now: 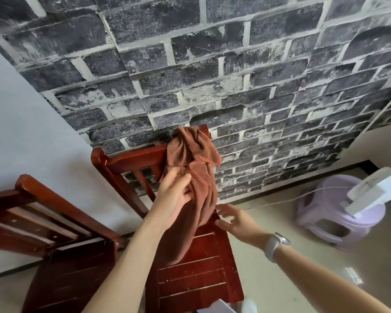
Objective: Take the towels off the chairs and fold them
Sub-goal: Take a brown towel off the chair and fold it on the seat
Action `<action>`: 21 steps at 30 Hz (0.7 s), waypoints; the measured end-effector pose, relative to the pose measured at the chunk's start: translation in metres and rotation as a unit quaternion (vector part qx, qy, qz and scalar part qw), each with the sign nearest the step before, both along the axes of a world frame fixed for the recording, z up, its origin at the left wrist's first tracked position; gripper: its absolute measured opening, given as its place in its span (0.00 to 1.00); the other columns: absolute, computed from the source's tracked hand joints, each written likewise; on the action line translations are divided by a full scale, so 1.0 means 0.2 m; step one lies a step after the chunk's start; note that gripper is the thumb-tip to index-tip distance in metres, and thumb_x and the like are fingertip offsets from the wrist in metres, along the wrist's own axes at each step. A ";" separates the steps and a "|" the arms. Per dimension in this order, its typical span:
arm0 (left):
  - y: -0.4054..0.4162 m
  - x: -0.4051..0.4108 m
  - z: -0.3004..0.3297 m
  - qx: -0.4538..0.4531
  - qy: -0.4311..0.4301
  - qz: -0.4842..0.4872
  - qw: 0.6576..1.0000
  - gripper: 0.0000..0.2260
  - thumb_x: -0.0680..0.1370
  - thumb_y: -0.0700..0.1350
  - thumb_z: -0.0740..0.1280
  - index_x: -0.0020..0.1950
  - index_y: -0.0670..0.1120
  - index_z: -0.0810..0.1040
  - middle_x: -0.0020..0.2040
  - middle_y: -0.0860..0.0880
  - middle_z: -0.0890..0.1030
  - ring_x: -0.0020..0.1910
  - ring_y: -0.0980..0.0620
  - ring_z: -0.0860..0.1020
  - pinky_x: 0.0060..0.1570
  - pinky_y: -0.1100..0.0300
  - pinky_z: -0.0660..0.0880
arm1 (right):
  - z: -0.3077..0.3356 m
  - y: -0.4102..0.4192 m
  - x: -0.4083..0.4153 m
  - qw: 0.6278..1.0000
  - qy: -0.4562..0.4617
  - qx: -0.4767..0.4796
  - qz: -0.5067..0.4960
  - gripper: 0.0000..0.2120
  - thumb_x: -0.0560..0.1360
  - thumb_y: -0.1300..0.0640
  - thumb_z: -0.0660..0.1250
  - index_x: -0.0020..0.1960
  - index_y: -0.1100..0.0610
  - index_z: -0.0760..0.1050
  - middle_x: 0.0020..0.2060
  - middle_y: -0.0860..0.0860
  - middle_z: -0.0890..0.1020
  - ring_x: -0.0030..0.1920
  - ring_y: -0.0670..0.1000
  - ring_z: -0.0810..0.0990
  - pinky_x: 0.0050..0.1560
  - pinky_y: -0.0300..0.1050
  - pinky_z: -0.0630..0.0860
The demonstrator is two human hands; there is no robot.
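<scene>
Brown towel [190, 159], ribbed microfibre-looking weave with a stitched hem, hangs bunched over the right post of a chair [196, 279] at centre frame; its upper part is crumpled into soft lobes over the top rail, its lower part falls in a long rounded fold onto the seat. The chair is dark red lacquered wood: straight back rail, vertical slats, seat of flat boards with pale scuffs along the grooves. Left hand [174, 195], reaching up from the bottom centre, grips the towel at mid-height, fingers curled into the cloth and gathering it. Right hand [235, 220], coming in from the lower right, is released: fingers spread and relaxed, just beside the towel's lower fold near the rear right edge of the seat; whether the fingertips touch the wood cannot be told. A pale band with a rounded watch [277, 242] sits on the right wrist. A second chair [61, 233] of the same red wood stands at lower left, close beside the first. Behind both, wall covering printed as dark grey bricks [212, 64] with whitish mortar lines, rough mottled texture. At right on the beige floor [269, 279], a smooth lilac plastic stool [325, 213] with rounded cut-outs; a white plastic appliance [370, 195] overlaps it.
</scene>
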State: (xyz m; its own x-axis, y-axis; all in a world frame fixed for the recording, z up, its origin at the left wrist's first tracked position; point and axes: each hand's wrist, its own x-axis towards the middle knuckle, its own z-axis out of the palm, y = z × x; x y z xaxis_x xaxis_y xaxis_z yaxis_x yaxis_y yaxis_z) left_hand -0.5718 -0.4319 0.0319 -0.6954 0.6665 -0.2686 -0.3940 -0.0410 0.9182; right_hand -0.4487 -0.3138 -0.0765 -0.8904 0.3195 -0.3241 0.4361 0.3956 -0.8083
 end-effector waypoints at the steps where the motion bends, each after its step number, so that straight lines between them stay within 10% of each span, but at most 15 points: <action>1: 0.00 0.00 0.02 0.019 -0.011 0.007 1.000 0.09 0.80 0.36 0.54 0.47 0.44 0.73 0.47 0.45 0.81 0.48 0.50 0.80 0.52 0.54 0.77 | 0.00 -0.03 -0.05 1.000 0.015 -0.011 0.001 0.23 0.73 0.52 0.68 0.66 0.54 0.68 0.57 0.49 0.76 0.56 0.45 0.73 0.56 0.36 0.67; 8: -0.13 -0.13 0.07 -0.017 -0.007 0.118 0.993 0.12 0.78 0.30 0.50 0.46 0.42 0.70 0.44 0.42 0.77 0.45 0.48 0.78 0.47 0.51 0.78 | 0.02 -0.06 -0.24 0.997 0.061 0.042 -0.034 0.10 0.76 0.61 0.62 0.49 0.67 0.76 0.38 0.57 0.77 0.40 0.54 0.73 0.36 0.43 0.59; 12: -0.26 -0.20 0.01 -0.077 -0.046 0.178 0.980 0.12 0.78 0.35 0.52 0.47 0.44 0.74 0.47 0.40 0.77 0.46 0.46 0.76 0.43 0.53 0.74 | 0.02 0.09 -0.23 0.993 0.080 0.082 -0.024 0.10 0.77 0.63 0.60 0.51 0.65 0.78 0.45 0.61 0.82 0.47 0.59 0.79 0.44 0.45 0.66; 17: -0.30 -0.15 -0.13 -0.251 0.141 0.090 0.954 0.06 0.76 0.43 0.66 0.49 0.52 0.79 0.49 0.51 0.80 0.52 0.51 0.78 0.54 0.55 0.73 | 0.11 0.20 -0.27 0.977 0.161 0.133 -0.047 0.11 0.79 0.59 0.54 0.55 0.61 0.72 0.44 0.55 0.77 0.48 0.59 0.78 0.47 0.46 0.69; 21: -0.27 -0.16 -0.15 -0.197 0.152 0.175 0.953 0.11 0.77 0.40 0.63 0.44 0.54 0.80 0.49 0.50 0.81 0.53 0.49 0.78 0.57 0.53 0.73 | 0.16 0.33 -0.17 0.959 0.100 0.249 0.092 0.21 0.77 0.51 0.61 0.67 0.55 0.64 0.58 0.54 0.74 0.58 0.54 0.73 0.56 0.49 0.71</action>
